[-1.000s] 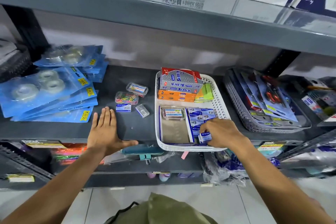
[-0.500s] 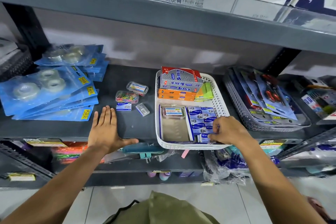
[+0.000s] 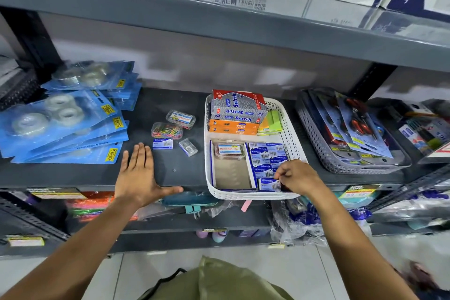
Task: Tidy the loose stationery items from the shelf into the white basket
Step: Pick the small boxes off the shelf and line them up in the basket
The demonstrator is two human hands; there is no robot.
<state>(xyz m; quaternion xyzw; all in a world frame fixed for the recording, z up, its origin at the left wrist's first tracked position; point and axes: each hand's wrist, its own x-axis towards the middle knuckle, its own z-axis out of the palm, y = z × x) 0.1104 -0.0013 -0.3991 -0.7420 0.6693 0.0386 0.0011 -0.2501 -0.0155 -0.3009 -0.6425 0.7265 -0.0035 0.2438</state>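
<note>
Stationery still loose on the dark shelf (image 3: 170, 105) sits just left of the white basket (image 3: 291, 134): a clear case of coloured paper clips (image 3: 167, 130), a second clear case (image 3: 180, 118) behind it, a small blue staple box (image 3: 162, 143) and a small grey staple box (image 3: 188, 147). I see my left hand (image 3: 138, 175) flat and open on the shelf, fingers spread, near those items but touching none. My right hand (image 3: 295, 176) is inside the basket's near right corner, fingertips pinched on a small blue box (image 3: 267, 183) (one of a row stacked there). Blue tape packs (image 3: 60, 124) lie far left of the basket.
</note>
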